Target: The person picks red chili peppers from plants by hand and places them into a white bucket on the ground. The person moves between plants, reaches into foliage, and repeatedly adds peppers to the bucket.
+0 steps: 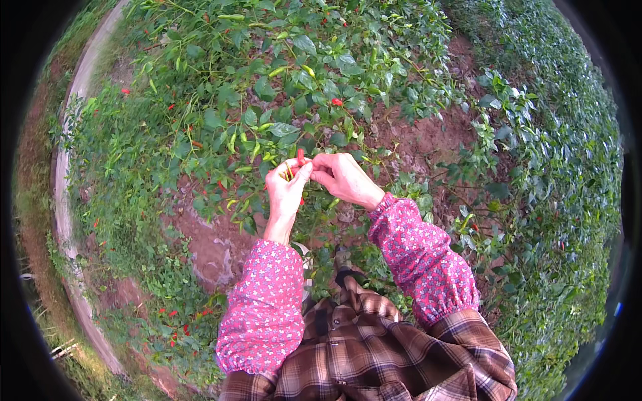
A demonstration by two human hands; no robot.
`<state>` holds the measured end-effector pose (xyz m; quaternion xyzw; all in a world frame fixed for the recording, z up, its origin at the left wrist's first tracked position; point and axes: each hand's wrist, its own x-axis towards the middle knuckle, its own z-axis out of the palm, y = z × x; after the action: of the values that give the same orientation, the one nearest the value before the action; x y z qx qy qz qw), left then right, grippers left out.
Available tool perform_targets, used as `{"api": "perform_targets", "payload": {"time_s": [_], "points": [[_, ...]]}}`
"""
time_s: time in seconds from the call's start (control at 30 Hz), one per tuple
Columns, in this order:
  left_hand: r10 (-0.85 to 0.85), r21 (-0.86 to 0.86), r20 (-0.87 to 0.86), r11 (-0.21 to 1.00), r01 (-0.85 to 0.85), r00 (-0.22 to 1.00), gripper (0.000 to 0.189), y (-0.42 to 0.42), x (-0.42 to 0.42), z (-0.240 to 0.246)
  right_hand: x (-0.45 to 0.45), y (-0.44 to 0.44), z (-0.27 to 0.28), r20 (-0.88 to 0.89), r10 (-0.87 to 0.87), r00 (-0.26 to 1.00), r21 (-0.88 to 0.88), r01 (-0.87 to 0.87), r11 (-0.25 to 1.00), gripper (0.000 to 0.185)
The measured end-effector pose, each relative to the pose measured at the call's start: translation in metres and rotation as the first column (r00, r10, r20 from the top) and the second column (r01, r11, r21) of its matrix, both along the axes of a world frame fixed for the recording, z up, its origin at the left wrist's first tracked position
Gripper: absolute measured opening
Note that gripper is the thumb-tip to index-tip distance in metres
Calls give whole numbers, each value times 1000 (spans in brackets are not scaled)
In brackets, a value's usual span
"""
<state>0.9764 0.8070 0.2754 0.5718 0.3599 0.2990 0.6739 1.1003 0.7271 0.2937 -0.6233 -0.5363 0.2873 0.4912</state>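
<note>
In front of me, my left hand (287, 188) holds red chili peppers (301, 154), one standing up above the fingertips and more red showing at the palm and below the hand. Thin green-yellow stems show between its fingers. My right hand (343, 179) meets it from the right, thumb and forefinger pinched together at the left fingertips; whether a pepper or stem is between them is hidden. Just beyond the hands, green chili peppers (232, 142) hang on a leafy chili plant (213, 120). A red chili pepper (337, 102) is among the leaves farther up.
Chili plants (541, 250) spread on the right and left, over reddish bare soil (426, 138). More red chili peppers (173, 313) show at lower left. A pale narrow path (65, 200) curves along the far left. A light-coloured object (305, 260), partly hidden, is beside my left sleeve.
</note>
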Motion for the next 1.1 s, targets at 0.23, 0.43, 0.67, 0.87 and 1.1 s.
{"api": "perform_targets", "payload": {"time_s": [0.23, 0.43, 0.67, 0.87, 1.1], "points": [[-55, -328, 231, 936, 131, 971, 17, 0, -5, 6, 7, -10, -17, -319, 91, 943, -64, -117, 991, 12], [-32, -398, 262, 907, 138, 965, 18, 1, -8, 11, 5, -11, -2, -584, 143, 799, -94, -241, 966, 14], [-60, 383, -4, 922, 57, 998, 13, -12, -7, 20, 10, -8, -7, -376, 109, 920, -214, -201, 956, 21], [284, 515, 83, 809, -285, 955, 12, -42, -13, 2, -8, -1, 25, 488, 142, 861, -197, -50, 979, 16], [451, -529, 539, 838, -130, 711, 16, 67, -97, -10, -12, -50, 18, 443, 374, 815, -202, -316, 927, 21]]}}
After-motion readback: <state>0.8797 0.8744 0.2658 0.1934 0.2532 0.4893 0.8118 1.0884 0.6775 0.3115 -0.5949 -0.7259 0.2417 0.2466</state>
